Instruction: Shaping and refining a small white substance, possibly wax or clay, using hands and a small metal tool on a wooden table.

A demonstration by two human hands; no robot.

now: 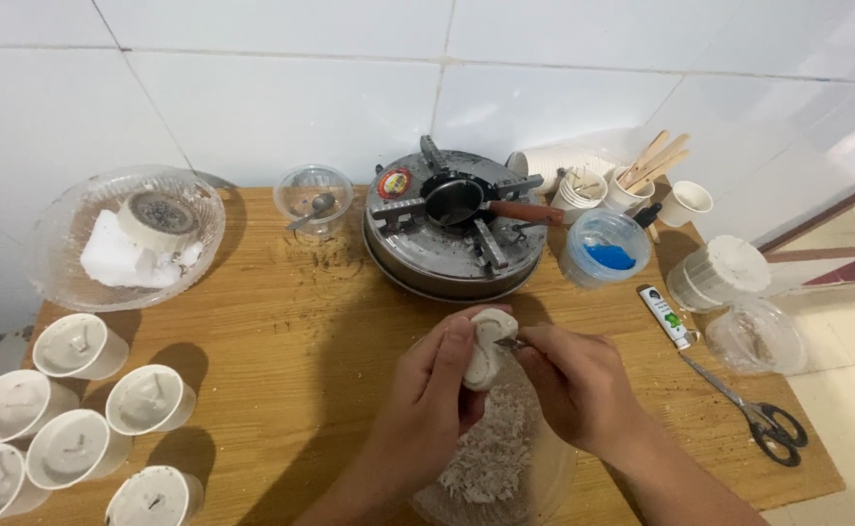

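My left hand [432, 385] grips a white lump of wax [487, 348] over a clear bowl [552, 477]. My right hand [575, 385] holds a small blade [507, 343] whose tip touches the lump. White shavings [491, 453] lie heaped in the bowl below both hands. The bowl's near side is partly hidden by my wrists.
A round metal burner [447, 234] carries a small pan with a reddish handle [525, 210]. Several wax-filled white cups [81, 346] stand at left below a glass bowl [125, 234] of wax blocks. Scissors [754, 409], a lighter [665, 316], lidded tubs and a cup of wooden sticks [642, 175] lie at right.
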